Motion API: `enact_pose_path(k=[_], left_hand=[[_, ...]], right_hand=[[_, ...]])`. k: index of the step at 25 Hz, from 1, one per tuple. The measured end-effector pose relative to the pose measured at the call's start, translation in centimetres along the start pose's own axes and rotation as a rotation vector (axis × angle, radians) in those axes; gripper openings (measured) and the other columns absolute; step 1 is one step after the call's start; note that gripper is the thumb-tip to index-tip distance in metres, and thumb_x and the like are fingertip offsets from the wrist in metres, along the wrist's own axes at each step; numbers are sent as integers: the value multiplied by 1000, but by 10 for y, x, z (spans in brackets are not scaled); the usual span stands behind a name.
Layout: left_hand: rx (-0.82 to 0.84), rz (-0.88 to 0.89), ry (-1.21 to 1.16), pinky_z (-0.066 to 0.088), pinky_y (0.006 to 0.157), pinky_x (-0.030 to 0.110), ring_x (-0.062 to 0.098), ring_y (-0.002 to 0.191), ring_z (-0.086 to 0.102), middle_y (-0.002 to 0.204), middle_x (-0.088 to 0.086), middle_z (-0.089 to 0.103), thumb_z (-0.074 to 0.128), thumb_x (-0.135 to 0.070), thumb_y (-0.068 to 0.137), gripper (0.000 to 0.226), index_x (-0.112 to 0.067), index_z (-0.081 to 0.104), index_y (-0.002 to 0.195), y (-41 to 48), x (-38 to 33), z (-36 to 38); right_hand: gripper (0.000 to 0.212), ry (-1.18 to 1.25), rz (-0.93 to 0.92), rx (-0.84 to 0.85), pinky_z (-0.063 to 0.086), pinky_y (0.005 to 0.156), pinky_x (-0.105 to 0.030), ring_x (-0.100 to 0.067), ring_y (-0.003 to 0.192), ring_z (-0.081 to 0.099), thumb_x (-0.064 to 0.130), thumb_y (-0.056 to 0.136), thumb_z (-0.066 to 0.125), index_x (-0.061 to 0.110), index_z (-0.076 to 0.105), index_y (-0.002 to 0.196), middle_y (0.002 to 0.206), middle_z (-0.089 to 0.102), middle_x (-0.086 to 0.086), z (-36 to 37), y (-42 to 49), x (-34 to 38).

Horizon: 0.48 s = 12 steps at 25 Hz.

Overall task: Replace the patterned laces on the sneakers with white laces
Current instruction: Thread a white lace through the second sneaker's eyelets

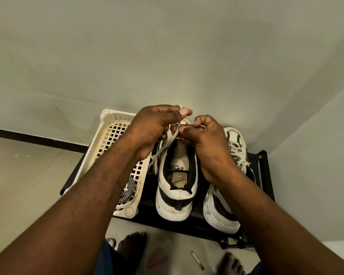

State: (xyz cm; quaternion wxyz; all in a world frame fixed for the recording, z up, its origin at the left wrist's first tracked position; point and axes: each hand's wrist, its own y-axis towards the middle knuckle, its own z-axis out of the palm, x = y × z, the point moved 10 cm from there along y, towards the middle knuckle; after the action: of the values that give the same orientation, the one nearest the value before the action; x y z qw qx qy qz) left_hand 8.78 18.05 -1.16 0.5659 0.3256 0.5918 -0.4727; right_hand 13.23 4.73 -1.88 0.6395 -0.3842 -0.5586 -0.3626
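Two white-and-black sneakers stand on a black rack. Over the tongue of the left sneaker my two hands work together. My left hand pinches a white lace that loops over its fingertips and trails down the shoe's left side. My right hand pinches the same lace near the eyelets, its fingers curled. The right sneaker carries a white lace tied across its front; my right forearm hides its middle. A black-and-white patterned lace lies in the basket to the left.
A cream plastic lattice basket sits on the left of the black rack, close to the wall. My bare feet stand on the pale floor below, near a small yellow-green strip and a pink scrap.
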Motion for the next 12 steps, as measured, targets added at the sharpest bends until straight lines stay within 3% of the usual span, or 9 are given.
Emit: enact_pose_path(k=[3, 6, 7, 9, 12], left_hand=[[-164, 38, 109, 43, 64, 29, 11, 62, 53, 76, -6, 70, 84, -25, 82, 14, -12, 80, 83, 10, 5, -26], [-363, 37, 878, 44, 61, 29, 21, 66, 62, 64, -3, 65, 77, -24, 84, 21, -16, 68, 65, 16, 6, -56], [-400, -26, 1076, 45, 62, 30, 27, 73, 65, 72, 1, 68, 73, -26, 85, 17, -17, 70, 71, 16, 10, -65], [-403, -157, 1240, 51, 68, 35, 33, 83, 66, 91, 9, 72, 71, -29, 86, 11, -18, 74, 86, 13, 19, -76], [-460, -63, 1248, 54, 75, 40, 36, 97, 66, 116, 8, 67, 70, -28, 87, 28, -21, 68, 115, 9, 6, -68]], right_hand=[[18, 397, 92, 158, 55, 75, -37, -24, 71, 67, 1, 97, 51, 14, 50, 84, 79, 68, -9, 11, -2, 6], [10, 470, 37, 117, 40, 59, -31, -16, 56, 48, 7, 98, 50, 13, 55, 91, 73, 58, -4, -8, 4, 19], [9, 409, -4, 72, 36, 55, -29, -14, 54, 46, 11, 100, 53, 15, 58, 94, 74, 59, -2, -20, 8, 24], [8, 263, -52, -2, 32, 50, -25, -12, 54, 45, 15, 99, 57, 18, 62, 94, 76, 62, 0, -39, 12, 29], [12, 40, 15, 13, 42, 54, -24, -12, 62, 53, 10, 101, 57, 15, 68, 101, 81, 70, 0, -42, 14, 19]])
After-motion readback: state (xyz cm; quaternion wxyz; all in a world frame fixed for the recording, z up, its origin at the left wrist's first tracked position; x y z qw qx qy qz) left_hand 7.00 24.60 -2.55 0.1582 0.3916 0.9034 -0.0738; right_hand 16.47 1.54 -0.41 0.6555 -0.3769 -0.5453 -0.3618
